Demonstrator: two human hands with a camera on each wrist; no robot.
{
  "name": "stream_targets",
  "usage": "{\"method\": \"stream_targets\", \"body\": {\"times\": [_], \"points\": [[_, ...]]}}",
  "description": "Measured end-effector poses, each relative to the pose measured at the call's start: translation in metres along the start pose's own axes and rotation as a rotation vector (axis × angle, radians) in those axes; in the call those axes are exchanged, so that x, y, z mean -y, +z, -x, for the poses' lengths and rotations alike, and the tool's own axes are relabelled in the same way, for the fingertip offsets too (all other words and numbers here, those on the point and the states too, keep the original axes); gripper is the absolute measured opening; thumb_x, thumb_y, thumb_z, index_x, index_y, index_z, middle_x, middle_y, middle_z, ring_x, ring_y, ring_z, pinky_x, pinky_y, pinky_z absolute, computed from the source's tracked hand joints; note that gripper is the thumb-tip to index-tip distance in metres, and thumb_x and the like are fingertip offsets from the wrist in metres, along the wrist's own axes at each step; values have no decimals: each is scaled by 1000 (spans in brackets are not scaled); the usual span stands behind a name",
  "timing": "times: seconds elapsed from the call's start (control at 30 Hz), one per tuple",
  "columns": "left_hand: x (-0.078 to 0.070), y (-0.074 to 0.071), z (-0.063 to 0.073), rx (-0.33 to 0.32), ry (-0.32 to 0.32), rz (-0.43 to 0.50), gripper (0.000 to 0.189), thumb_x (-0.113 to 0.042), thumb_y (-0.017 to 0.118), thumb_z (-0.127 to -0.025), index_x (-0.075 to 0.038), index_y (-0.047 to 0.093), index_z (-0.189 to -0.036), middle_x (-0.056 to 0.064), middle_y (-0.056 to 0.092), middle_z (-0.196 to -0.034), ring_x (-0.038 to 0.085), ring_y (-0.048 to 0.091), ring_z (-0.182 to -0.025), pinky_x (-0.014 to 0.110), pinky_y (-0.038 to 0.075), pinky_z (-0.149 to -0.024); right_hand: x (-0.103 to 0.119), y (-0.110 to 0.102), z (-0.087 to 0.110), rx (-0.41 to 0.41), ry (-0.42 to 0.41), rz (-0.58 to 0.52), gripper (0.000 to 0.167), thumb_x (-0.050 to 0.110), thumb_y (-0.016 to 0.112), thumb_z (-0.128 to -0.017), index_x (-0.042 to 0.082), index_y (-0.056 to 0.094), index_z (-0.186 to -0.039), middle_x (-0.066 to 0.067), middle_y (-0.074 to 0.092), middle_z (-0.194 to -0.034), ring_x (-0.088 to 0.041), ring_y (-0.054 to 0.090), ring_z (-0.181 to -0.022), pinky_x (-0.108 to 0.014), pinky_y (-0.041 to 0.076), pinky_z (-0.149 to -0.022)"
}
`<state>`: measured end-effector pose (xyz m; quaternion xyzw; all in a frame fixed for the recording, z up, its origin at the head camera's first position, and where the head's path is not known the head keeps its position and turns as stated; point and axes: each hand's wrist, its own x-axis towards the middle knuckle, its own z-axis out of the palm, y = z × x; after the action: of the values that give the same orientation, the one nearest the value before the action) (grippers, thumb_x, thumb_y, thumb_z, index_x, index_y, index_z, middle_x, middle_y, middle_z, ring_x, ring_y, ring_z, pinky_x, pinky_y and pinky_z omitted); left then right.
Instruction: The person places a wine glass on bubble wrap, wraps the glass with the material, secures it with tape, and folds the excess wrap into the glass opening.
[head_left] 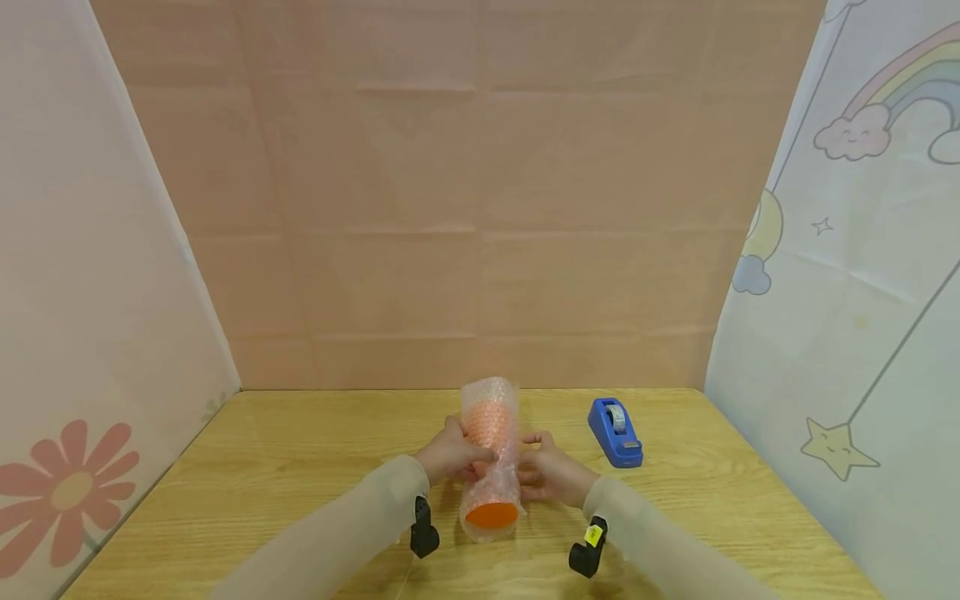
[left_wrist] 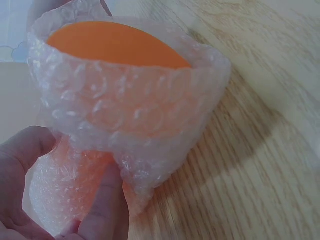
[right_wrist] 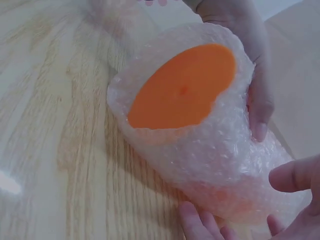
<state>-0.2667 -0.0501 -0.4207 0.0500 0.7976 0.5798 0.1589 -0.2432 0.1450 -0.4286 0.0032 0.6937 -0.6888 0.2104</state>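
A bubble-wrapped orange object (head_left: 491, 421) lies lengthwise on the table, its near end towards me. At that end a smooth orange oval face (right_wrist: 185, 92) shows inside the loose rim of the wrap. My left hand (head_left: 452, 454) grips the bundle from the left, thumb pressing on top. In the left wrist view, the left hand (left_wrist: 102, 205) dents the bubble wrap (left_wrist: 130, 100) below the rim. My right hand (head_left: 558, 473) is at the bundle's right side with fingers spread. Its thumb (right_wrist: 292, 176) stands apart from the wrap, while the fingertips (right_wrist: 190, 212) lie low beside it.
A blue tape dispenser (head_left: 617, 433) with a roll of clear tape stands to the right of the bundle. The wooden table (head_left: 315, 467) is bordered by a pinkish back sheet (head_left: 480, 250) and patterned side sheets. Small black devices are worn at both wrists.
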Motion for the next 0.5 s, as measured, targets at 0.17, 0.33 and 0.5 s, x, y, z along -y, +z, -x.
{"method": "stream_targets", "body": {"times": [0.17, 0.33, 0.5], "points": [[0, 0, -1, -7, -12, 27, 84, -14, 79, -77, 4, 20, -134, 20, 44, -117, 24, 61, -75, 36, 59, -69, -3, -1, -3, -11, 39, -48, 69, 9, 56, -94, 5, 7, -143, -25, 54, -120, -26, 61, -97, -44, 55, -83], [1, 0, -2, -8, -12, 41, 82, -13, 79, -76, 3, 21, -132, 20, 44, -117, 24, 61, -73, 35, 59, -68, -5, -2, -6, 4, 46, -45, 74, 10, 57, -95, 5, 7, -149, -25, 51, -124, -28, 59, -101, -45, 54, -85], [1, -1, -2, 0, -10, 47, 82, -12, 79, -77, 3, 21, -132, 20, 44, -116, 24, 61, -73, 36, 59, -68, -5, -4, -9, 38, 47, -20, 71, 13, 56, -96, 7, 12, -152, -23, 52, -129, -29, 59, -105, -46, 54, -87]]}}
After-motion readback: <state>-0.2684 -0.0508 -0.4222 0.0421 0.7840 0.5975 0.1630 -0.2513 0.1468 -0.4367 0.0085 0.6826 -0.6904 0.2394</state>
